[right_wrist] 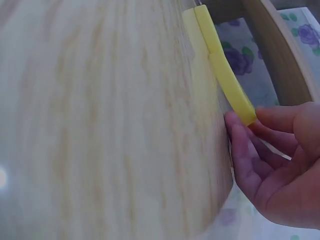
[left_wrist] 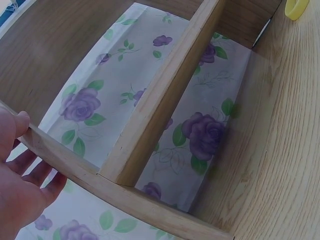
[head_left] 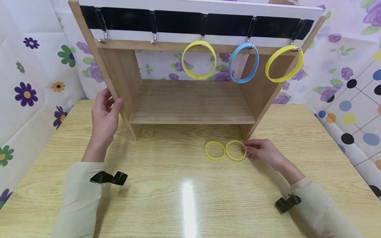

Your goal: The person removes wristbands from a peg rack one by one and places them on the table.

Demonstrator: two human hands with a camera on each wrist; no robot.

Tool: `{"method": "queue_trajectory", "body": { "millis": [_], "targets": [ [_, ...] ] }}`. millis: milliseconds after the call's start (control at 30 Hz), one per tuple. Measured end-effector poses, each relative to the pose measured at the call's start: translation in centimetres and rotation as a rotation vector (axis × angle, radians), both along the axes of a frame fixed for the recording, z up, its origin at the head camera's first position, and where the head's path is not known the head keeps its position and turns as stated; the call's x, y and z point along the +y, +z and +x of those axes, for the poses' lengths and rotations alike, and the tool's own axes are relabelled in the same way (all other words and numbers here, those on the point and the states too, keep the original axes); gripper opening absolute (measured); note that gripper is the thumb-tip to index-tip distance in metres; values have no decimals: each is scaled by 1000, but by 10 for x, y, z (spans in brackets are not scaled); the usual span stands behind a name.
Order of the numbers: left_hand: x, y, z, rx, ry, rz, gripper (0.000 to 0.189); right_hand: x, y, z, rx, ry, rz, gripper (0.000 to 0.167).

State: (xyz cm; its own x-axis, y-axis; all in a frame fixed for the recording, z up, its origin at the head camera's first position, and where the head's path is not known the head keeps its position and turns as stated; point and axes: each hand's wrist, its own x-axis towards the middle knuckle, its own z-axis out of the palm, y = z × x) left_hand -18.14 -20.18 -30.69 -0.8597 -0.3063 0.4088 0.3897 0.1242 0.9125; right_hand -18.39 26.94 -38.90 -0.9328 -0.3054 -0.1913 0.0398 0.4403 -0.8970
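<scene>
My left hand (head_left: 105,115) grips the left side panel (head_left: 114,89) of a wooden rack, thumb on one face and fingers on the other, as the left wrist view also shows. On the table, by the rack's front right foot, my right hand (head_left: 262,151) pinches the right edge of a yellow wristband (head_left: 236,160) between thumb and fingers. Touching its left side lies a second yellow wristband (head_left: 215,159). In the right wrist view the yellow band (right_wrist: 232,87) stands on its edge at my fingertips.
Hooks line the rack's black strip (head_left: 178,21). From three of them hang a yellow wristband (head_left: 199,77), a blue wristband (head_left: 242,80) and another yellow wristband (head_left: 278,80). Two hooks at the left, such as the leftmost hook (head_left: 104,39), carry nothing. A shelf (head_left: 190,102) spans the rack.
</scene>
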Motion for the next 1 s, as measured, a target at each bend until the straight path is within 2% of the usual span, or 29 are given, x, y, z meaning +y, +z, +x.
{"method": "queue_trajectory", "body": {
  "millis": [167,333,600,800,1000],
  "targets": [
    [0,0,0,1,3,2,40,-1,3,-1,27,-3,68,32],
    [-1,0,0,-4,4,-17,40,-2,4,-1,31,-8,69,34],
    [-1,0,0,-3,4,-25,40,-5,10,-2,131,-7,85,32],
    [-1,-1,1,3,2,-51,40,-14,25,-3,166,2,120,34],
    [-1,-1,1,5,1,-56,41,-31,52,0,206,10,102,34]
  ]
}}
